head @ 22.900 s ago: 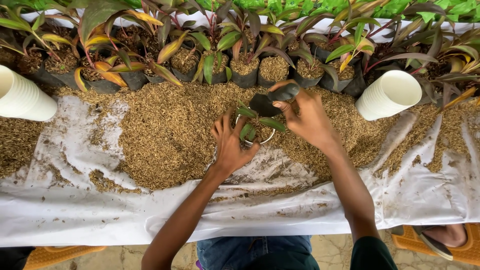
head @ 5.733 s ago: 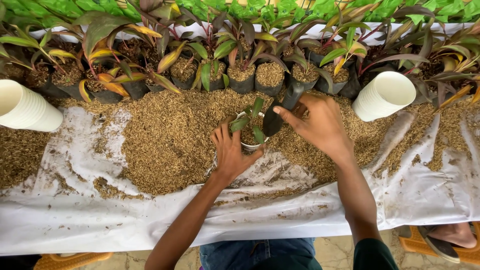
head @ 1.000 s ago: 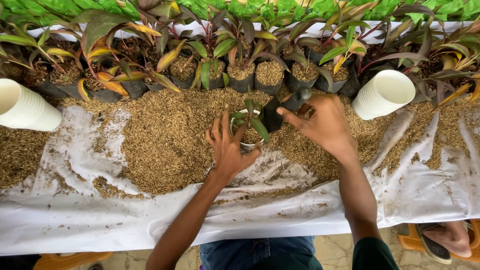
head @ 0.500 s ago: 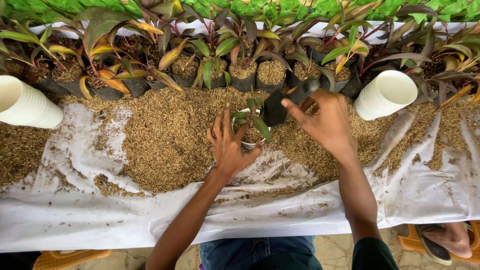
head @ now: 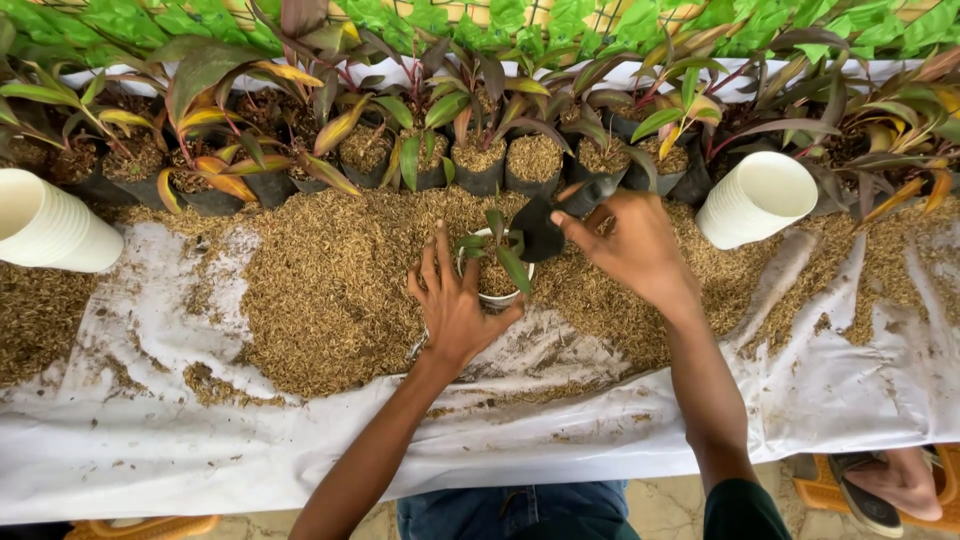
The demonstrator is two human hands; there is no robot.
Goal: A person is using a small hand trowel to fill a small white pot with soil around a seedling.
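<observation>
White cup point(head: 497, 268) with a small green plant sits on the husks; left hand point(head: 453, 305) wraps it with fingers spread; right hand point(head: 630, 245) grips a dark scoop point(head: 556, 216) just beside it.

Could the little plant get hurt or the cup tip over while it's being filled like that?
Maybe. The trowel in the right hand sits close to the seedling, so its blade could bend a leaf. The white cup stands on loose husk, steadied only by the left hand; if that grip slips, it may tip. Some filling could also spill past the small rim.
</observation>
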